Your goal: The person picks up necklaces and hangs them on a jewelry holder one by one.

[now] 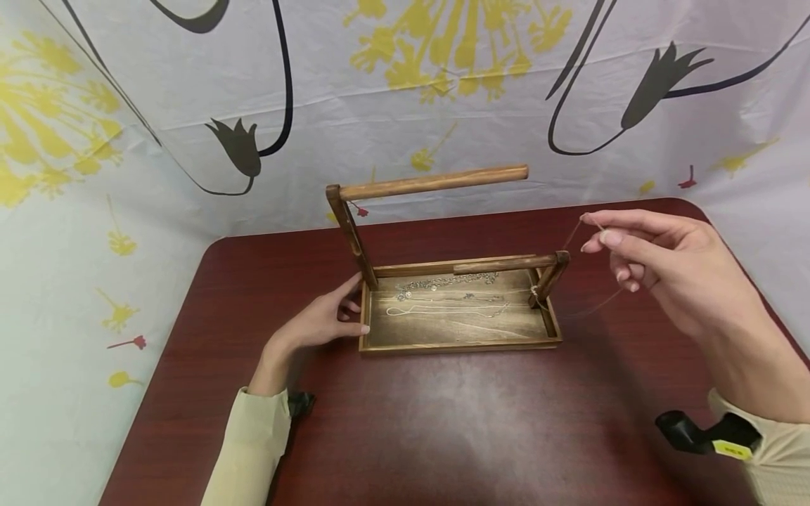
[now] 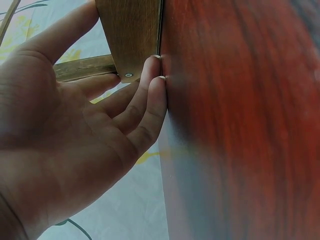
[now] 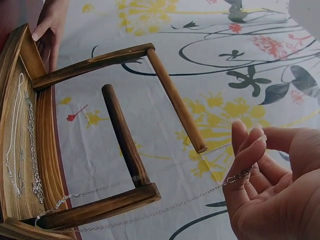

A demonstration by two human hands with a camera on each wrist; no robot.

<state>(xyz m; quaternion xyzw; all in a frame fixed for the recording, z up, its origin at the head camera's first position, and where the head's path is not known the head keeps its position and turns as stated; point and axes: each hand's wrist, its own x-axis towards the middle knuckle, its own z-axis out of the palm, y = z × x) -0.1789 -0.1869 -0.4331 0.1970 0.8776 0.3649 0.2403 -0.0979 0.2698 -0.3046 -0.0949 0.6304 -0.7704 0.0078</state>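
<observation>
A wooden jewelry stand (image 1: 462,346) has a tray base, a tall arm (image 1: 430,184) at its left end and a shorter arm (image 1: 506,265) at its right. My left hand (image 1: 319,316) grips the tray's left end, thumb at the rim and other fingers along the outer side. Between thumb and fingertips, my right hand (image 1: 683,270) pinches a thin chain necklace (image 3: 240,175), raised to the right of the stand. The necklace runs down around the short upright's foot. Several silver necklaces (image 1: 443,282) lie on the tray floor.
The stand is on a dark red table (image 1: 405,422). Behind it hangs a white cloth (image 1: 380,119) with yellow and dark flower prints. The tall arm's free end (image 3: 201,149) juts out close to the right fingers in the right wrist view.
</observation>
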